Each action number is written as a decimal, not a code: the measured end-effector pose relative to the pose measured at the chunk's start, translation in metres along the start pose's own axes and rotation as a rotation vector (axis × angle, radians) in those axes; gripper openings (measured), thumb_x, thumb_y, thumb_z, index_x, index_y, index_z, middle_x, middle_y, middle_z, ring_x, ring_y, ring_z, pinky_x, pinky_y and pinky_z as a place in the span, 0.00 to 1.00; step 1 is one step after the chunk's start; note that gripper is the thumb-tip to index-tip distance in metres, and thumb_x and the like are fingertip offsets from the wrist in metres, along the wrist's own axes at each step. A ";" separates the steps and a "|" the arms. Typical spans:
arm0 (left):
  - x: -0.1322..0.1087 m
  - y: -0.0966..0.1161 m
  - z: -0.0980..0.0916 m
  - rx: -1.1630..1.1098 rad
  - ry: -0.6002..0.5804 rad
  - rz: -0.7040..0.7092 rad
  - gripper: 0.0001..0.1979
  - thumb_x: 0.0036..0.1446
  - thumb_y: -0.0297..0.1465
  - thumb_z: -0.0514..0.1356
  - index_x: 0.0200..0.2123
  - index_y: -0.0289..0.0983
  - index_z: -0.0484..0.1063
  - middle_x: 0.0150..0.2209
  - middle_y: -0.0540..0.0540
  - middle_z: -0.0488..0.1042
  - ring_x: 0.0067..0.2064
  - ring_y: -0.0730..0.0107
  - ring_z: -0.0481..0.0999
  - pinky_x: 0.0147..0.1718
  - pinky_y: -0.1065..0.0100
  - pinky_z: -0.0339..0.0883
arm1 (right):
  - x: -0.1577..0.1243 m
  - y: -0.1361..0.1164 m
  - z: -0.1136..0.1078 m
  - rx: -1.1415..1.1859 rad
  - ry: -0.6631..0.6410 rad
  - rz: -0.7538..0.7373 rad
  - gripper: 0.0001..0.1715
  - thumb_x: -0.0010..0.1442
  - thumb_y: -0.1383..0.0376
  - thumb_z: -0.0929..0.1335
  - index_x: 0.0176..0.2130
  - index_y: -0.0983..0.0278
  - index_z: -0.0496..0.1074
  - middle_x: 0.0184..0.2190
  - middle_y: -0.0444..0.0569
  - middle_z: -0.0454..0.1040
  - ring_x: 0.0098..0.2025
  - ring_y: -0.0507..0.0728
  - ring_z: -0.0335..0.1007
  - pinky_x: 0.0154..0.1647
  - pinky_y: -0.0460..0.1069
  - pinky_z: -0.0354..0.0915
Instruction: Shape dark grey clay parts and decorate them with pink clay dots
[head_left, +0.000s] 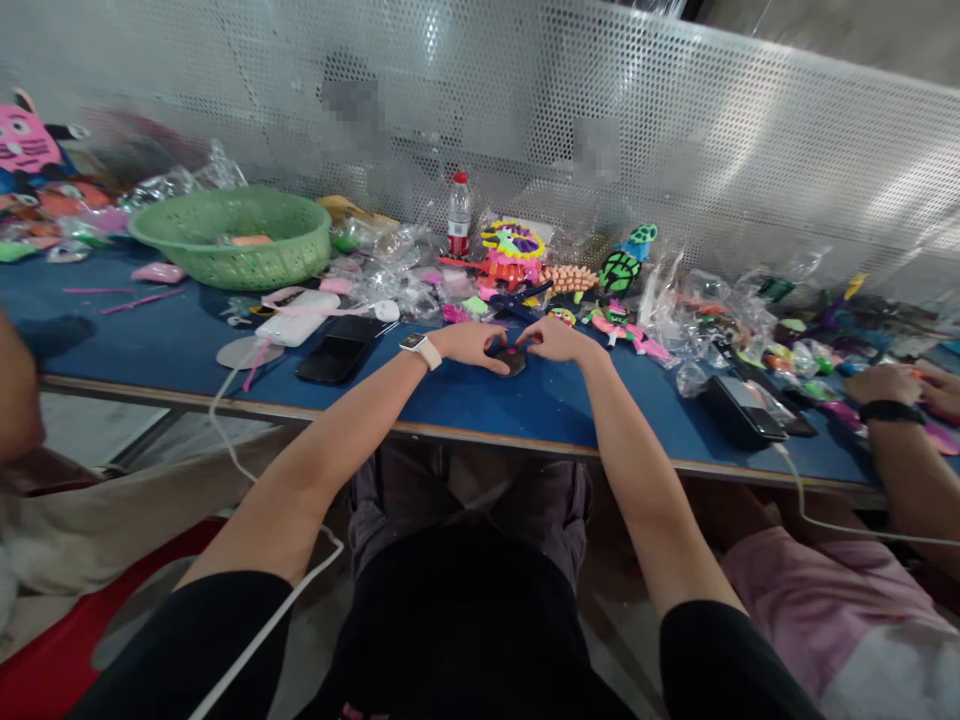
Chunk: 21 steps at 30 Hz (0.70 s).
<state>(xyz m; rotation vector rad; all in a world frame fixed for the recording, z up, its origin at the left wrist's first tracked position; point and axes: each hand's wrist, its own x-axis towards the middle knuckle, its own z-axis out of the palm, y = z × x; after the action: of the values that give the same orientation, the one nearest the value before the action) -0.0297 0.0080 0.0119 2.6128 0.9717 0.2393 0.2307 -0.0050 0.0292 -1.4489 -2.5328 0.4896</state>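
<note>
On the blue table in front of me lies a small dark disc, with a bit of bright pink on top. My left hand grips the disc's left side, its thumb along the near edge and its index finger curved above. Over the right side of the disc, my right hand has its fingers bent down and brought together; whatever they pinch is too small to make out. Just beyond my hands is a pair of dark blue-handled pliers, among colourful foam animal pieces.
A green basket, white power bank and black phone stand left. Behind are a red-capped bottle and plastic bags. On the right, a black box has a cable; a co-worker's hands work beyond it.
</note>
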 end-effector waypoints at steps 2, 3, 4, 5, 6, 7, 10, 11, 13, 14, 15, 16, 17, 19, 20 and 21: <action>-0.001 0.001 -0.001 0.016 -0.021 0.007 0.40 0.55 0.60 0.77 0.60 0.39 0.82 0.41 0.43 0.82 0.38 0.56 0.79 0.37 0.62 0.59 | 0.000 0.001 -0.001 -0.017 -0.004 -0.027 0.22 0.61 0.79 0.73 0.45 0.62 0.93 0.25 0.39 0.68 0.31 0.54 0.64 0.43 0.52 0.63; -0.001 0.001 -0.001 0.026 -0.027 0.006 0.42 0.52 0.60 0.78 0.60 0.39 0.82 0.42 0.43 0.83 0.38 0.55 0.79 0.37 0.62 0.58 | 0.000 0.001 -0.002 -0.024 -0.005 -0.036 0.20 0.61 0.78 0.74 0.45 0.62 0.93 0.25 0.39 0.67 0.31 0.54 0.64 0.43 0.52 0.62; -0.001 0.001 -0.001 0.031 -0.029 0.003 0.43 0.50 0.60 0.79 0.60 0.39 0.82 0.42 0.43 0.83 0.39 0.55 0.79 0.37 0.62 0.58 | -0.001 0.001 -0.003 -0.027 -0.006 -0.042 0.18 0.63 0.78 0.75 0.45 0.63 0.93 0.26 0.39 0.66 0.31 0.54 0.63 0.43 0.52 0.62; -0.001 0.001 -0.001 0.028 -0.028 -0.001 0.43 0.49 0.60 0.79 0.60 0.39 0.82 0.42 0.43 0.83 0.39 0.55 0.79 0.37 0.62 0.58 | -0.001 0.001 -0.003 -0.027 -0.008 -0.043 0.16 0.64 0.77 0.75 0.45 0.63 0.92 0.26 0.39 0.66 0.31 0.54 0.63 0.43 0.51 0.61; 0.000 0.001 0.000 0.012 -0.022 -0.004 0.42 0.49 0.61 0.79 0.58 0.40 0.82 0.42 0.43 0.83 0.39 0.55 0.79 0.37 0.62 0.58 | -0.002 0.002 -0.004 -0.024 -0.008 -0.041 0.15 0.65 0.76 0.75 0.46 0.63 0.92 0.26 0.39 0.66 0.31 0.54 0.63 0.43 0.51 0.61; 0.001 0.001 0.000 -0.023 -0.007 -0.007 0.39 0.52 0.61 0.77 0.56 0.40 0.83 0.41 0.43 0.83 0.39 0.55 0.78 0.38 0.62 0.58 | -0.003 0.002 -0.005 -0.020 -0.004 -0.037 0.14 0.67 0.76 0.75 0.46 0.63 0.91 0.27 0.39 0.66 0.31 0.54 0.62 0.43 0.51 0.60; 0.006 0.002 0.005 -0.245 0.083 -0.014 0.29 0.67 0.60 0.66 0.46 0.39 0.83 0.39 0.43 0.82 0.40 0.57 0.78 0.42 0.61 0.62 | -0.005 0.003 -0.008 -0.018 0.074 -0.057 0.13 0.71 0.73 0.74 0.47 0.61 0.90 0.29 0.41 0.67 0.33 0.55 0.62 0.43 0.52 0.60; 0.008 0.002 0.007 -0.335 0.118 -0.021 0.28 0.70 0.59 0.63 0.43 0.39 0.83 0.38 0.43 0.82 0.40 0.57 0.77 0.44 0.60 0.63 | -0.006 0.004 -0.009 -0.022 0.124 -0.082 0.13 0.72 0.72 0.74 0.47 0.60 0.90 0.30 0.41 0.68 0.34 0.56 0.63 0.44 0.52 0.60; 0.011 0.004 0.010 -0.495 0.178 -0.031 0.25 0.69 0.56 0.66 0.38 0.38 0.82 0.37 0.44 0.80 0.40 0.60 0.75 0.45 0.60 0.64 | -0.006 0.004 -0.011 -0.031 0.237 -0.150 0.12 0.73 0.71 0.73 0.48 0.59 0.89 0.33 0.44 0.70 0.37 0.57 0.65 0.46 0.53 0.61; 0.012 0.005 0.012 -0.561 0.200 -0.035 0.24 0.66 0.54 0.70 0.37 0.38 0.82 0.35 0.45 0.79 0.39 0.61 0.74 0.44 0.60 0.64 | -0.005 0.003 -0.011 -0.033 0.288 -0.186 0.12 0.74 0.71 0.73 0.48 0.58 0.89 0.34 0.45 0.71 0.38 0.58 0.66 0.47 0.53 0.62; 0.012 0.006 0.014 -0.622 0.216 -0.038 0.23 0.64 0.53 0.73 0.35 0.38 0.80 0.33 0.47 0.77 0.37 0.63 0.72 0.42 0.60 0.63 | -0.004 0.003 -0.011 -0.032 0.330 -0.215 0.12 0.75 0.70 0.73 0.48 0.57 0.89 0.35 0.46 0.71 0.40 0.59 0.67 0.48 0.53 0.63; 0.012 0.008 0.015 -0.684 0.225 -0.038 0.24 0.62 0.53 0.76 0.34 0.39 0.79 0.32 0.48 0.74 0.36 0.65 0.70 0.40 0.61 0.63 | -0.003 0.002 -0.011 -0.028 0.364 -0.238 0.11 0.76 0.69 0.73 0.48 0.57 0.89 0.36 0.46 0.72 0.41 0.60 0.68 0.49 0.54 0.63; 0.012 0.010 0.016 -0.745 0.230 -0.033 0.25 0.62 0.53 0.78 0.32 0.39 0.77 0.31 0.50 0.72 0.34 0.67 0.69 0.38 0.62 0.61 | -0.002 0.001 -0.010 -0.021 0.391 -0.252 0.11 0.77 0.68 0.73 0.48 0.57 0.88 0.36 0.46 0.71 0.41 0.60 0.68 0.49 0.54 0.64; 0.011 0.014 0.018 -0.852 0.219 -0.016 0.28 0.63 0.54 0.79 0.31 0.39 0.74 0.29 0.51 0.69 0.32 0.69 0.67 0.34 0.64 0.60 | -0.001 -0.001 -0.009 0.002 0.433 -0.261 0.10 0.78 0.66 0.74 0.48 0.57 0.89 0.37 0.46 0.71 0.40 0.59 0.67 0.49 0.54 0.64; 0.010 0.016 0.019 -0.896 0.208 -0.007 0.29 0.64 0.54 0.79 0.31 0.39 0.74 0.29 0.51 0.69 0.31 0.70 0.68 0.33 0.65 0.60 | -0.001 -0.003 -0.009 0.014 0.449 -0.257 0.09 0.79 0.65 0.74 0.49 0.57 0.89 0.37 0.46 0.71 0.40 0.59 0.67 0.50 0.55 0.64; 0.010 0.018 0.019 -0.930 0.196 -0.003 0.28 0.65 0.54 0.79 0.31 0.38 0.75 0.30 0.50 0.70 0.31 0.70 0.69 0.32 0.65 0.61 | -0.002 -0.005 -0.009 0.025 0.460 -0.249 0.09 0.79 0.64 0.74 0.49 0.56 0.89 0.37 0.46 0.72 0.40 0.59 0.67 0.50 0.55 0.65</action>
<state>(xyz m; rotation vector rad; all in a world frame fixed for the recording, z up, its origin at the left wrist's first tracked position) -0.0063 -0.0031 0.0010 1.7486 0.6770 0.7512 0.2307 -0.0068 0.0392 -1.0646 -2.2754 0.1259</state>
